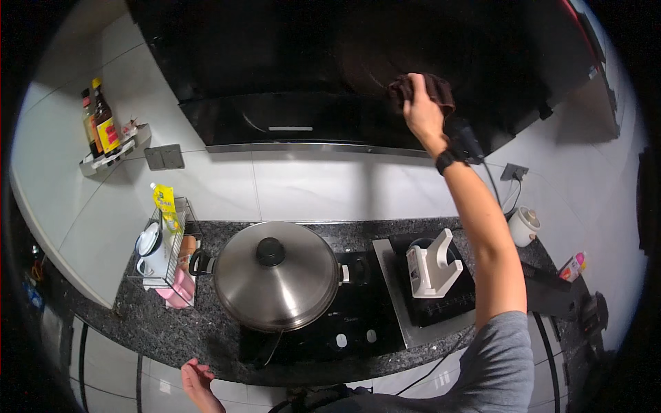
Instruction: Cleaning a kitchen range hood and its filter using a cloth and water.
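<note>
My right hand (424, 114), raised on an outstretched arm with a black wristband, presses a dark brown cloth (440, 95) against the glossy black front of a range hood (320, 67). Low at the left, my left hand (197, 379) hangs by the counter's front edge with its fingers loosely curled and nothing seen in it. Between the hands, below the hood, a large steel wok with a domed lid (276, 294) stands on a black glass cooktop (320, 346). To its right, a white plastic stand (431, 273) rests over a second black hob.
A wire rack (175, 242) with a white jug and pink container stands left of the wok. Sauce bottles (106, 124) sit on a corner wall shelf. At the right are a white lidded pot (524, 227) and a plugged wall socket (515, 172); a cable hangs over the counter's front edge.
</note>
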Available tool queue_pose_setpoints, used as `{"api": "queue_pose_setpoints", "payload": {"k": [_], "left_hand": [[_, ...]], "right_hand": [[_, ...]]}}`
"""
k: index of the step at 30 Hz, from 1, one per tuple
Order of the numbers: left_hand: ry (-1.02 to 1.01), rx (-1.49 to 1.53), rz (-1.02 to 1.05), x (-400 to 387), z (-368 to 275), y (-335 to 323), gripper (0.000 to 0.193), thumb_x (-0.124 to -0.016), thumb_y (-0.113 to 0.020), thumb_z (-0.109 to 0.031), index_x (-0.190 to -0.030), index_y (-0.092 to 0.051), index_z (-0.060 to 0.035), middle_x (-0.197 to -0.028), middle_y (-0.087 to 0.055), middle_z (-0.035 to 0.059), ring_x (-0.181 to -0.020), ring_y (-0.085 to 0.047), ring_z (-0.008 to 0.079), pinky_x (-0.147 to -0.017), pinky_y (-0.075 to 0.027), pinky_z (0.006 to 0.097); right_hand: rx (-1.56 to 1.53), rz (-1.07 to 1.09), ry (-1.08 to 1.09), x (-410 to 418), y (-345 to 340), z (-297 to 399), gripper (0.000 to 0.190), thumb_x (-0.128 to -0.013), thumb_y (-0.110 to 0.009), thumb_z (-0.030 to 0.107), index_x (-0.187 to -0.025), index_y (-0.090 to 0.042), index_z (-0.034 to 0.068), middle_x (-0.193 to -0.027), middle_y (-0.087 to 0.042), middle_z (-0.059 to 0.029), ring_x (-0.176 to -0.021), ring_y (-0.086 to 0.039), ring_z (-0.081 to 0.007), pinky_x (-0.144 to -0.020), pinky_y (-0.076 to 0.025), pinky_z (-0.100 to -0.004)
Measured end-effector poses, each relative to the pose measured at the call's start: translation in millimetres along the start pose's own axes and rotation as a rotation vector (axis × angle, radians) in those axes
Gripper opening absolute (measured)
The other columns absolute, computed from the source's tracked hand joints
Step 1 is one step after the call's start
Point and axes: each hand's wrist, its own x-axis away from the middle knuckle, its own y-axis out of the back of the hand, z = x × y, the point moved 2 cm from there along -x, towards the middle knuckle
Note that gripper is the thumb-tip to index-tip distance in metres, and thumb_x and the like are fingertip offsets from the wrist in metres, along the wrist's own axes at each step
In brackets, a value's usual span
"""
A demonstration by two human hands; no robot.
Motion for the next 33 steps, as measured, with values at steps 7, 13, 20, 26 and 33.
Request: {"api": "queue_pose_setpoints", "payload": {"k": [7,13,20,26,33], "left_hand": [[0.010,0.013,-0.089,3,2,9,0.031,-0.087,-0.046,-0.038,-0.093,-0.054,-0.0083,-0.066,-0.053,-0.0011,-0.052,-0.046,0.0070,-0.050,-0.035,0.0192],[0.100,-0.013,-0.123,10,6,5,0.032,-0.088,-0.045,-0.037,-0.095,-0.053,-0.0071,-0.066,-0.051,-0.0002,-0.057,-0.046,0.0071,-0.050,-0.034,0.0197],[0.060,0.048,-0.043,9,-9,-15,0.027,-0.090,-0.045,-0.031,-0.096,-0.052,-0.0051,-0.072,-0.054,0.0016,-0.060,-0.045,0.0066,-0.058,-0.036,0.0189],[0.029,0.005,-0.054,8,5,11,0.032,-0.089,-0.044,-0.038,-0.093,-0.053,-0.0069,-0.067,-0.052,0.0004,-0.056,-0.044,0.0069,-0.053,-0.034,0.0199],[0.118,-0.018,-0.051,17,13,8,0.032,-0.088,-0.046,-0.038,-0.094,-0.053,-0.0073,-0.068,-0.054,0.0007,-0.057,-0.046,0.0068,-0.054,-0.035,0.0196]], "right_hand": [[-0.226,-0.496,-0.101,-85,14,22,0.025,-0.082,-0.054,0.015,-0.101,-0.041,0.005,-0.084,-0.055,-0.0233,-0.079,-0.053,-0.0425,-0.067,-0.042,-0.0416],[0.062,-0.567,0.022,-59,-17,38,0.029,-0.078,-0.057,0.012,-0.101,-0.041,0.009,-0.081,-0.054,-0.0146,-0.078,-0.052,-0.0334,-0.068,-0.040,-0.0405],[0.175,-0.243,0.417,-6,-18,38,0.028,-0.079,-0.053,0.016,-0.106,-0.047,0.016,-0.086,-0.056,-0.0147,-0.074,-0.054,-0.0357,-0.069,-0.042,-0.0428],[-0.351,-0.247,0.005,-49,16,45,0.025,-0.081,-0.053,0.017,-0.105,-0.045,0.011,-0.095,-0.056,-0.0186,-0.087,-0.054,-0.0378,-0.071,-0.044,-0.0388],[-0.088,-0.507,0.132,-72,-16,51,0.026,-0.079,-0.058,0.017,-0.101,-0.046,0.012,-0.082,-0.056,-0.0148,-0.076,-0.054,-0.0363,-0.066,-0.043,-0.0394]]}}
